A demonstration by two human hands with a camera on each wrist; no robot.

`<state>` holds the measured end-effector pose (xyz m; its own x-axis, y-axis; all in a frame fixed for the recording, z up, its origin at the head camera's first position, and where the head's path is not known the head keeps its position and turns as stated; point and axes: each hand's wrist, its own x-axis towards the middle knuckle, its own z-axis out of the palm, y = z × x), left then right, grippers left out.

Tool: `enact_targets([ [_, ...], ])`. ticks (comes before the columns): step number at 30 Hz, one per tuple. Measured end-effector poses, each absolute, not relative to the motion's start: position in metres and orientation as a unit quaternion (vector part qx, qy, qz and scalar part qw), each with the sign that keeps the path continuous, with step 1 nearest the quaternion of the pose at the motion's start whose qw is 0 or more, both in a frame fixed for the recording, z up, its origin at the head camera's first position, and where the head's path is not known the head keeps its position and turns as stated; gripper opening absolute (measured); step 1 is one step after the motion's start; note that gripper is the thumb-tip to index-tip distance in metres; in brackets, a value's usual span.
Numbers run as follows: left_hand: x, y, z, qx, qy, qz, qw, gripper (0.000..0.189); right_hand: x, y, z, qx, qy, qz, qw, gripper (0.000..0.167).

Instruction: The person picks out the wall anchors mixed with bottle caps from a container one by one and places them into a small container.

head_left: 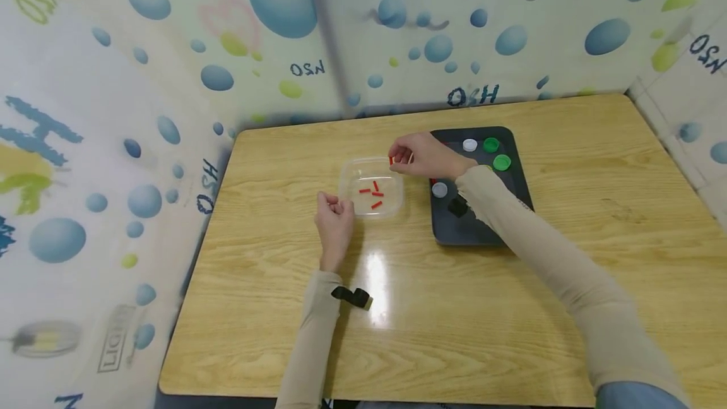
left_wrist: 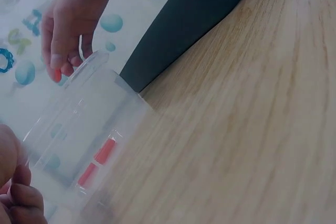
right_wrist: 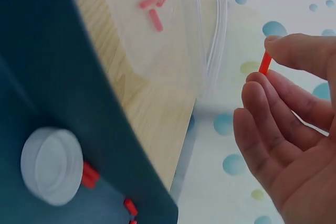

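Note:
My right hand (head_left: 423,155) pinches a small red stick (right_wrist: 265,62) between thumb and index finger, just above the far right rim of a clear plastic container (head_left: 392,207). Several more red sticks (head_left: 377,205) lie loose on the container's bottom. At the container's left side, my left hand (head_left: 335,226) has its fingers curled and its thumb and fingertips holding the rim; the left wrist view shows only part of this hand, at the left edge.
To the right stands a dark tray (head_left: 471,235) with white caps (head_left: 439,190), green caps (head_left: 502,162) and some red sticks (right_wrist: 90,175) in it. My right forearm crosses over the tray. The wooden table (head_left: 255,238) meets a patterned wall (head_left: 227,100) at the back.

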<state>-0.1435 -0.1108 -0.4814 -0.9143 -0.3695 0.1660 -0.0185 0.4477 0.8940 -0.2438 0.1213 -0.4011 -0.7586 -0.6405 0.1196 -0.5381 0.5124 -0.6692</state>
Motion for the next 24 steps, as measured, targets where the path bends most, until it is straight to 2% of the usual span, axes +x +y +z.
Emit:
enact_targets([
  [24, -0.144, -0.112, -0.481, 0.111, -0.836, -0.504, 0.185, 0.016, -0.240, 0.090, -0.403, -0.380, 0.857, -0.333, 0.106, 0.021],
])
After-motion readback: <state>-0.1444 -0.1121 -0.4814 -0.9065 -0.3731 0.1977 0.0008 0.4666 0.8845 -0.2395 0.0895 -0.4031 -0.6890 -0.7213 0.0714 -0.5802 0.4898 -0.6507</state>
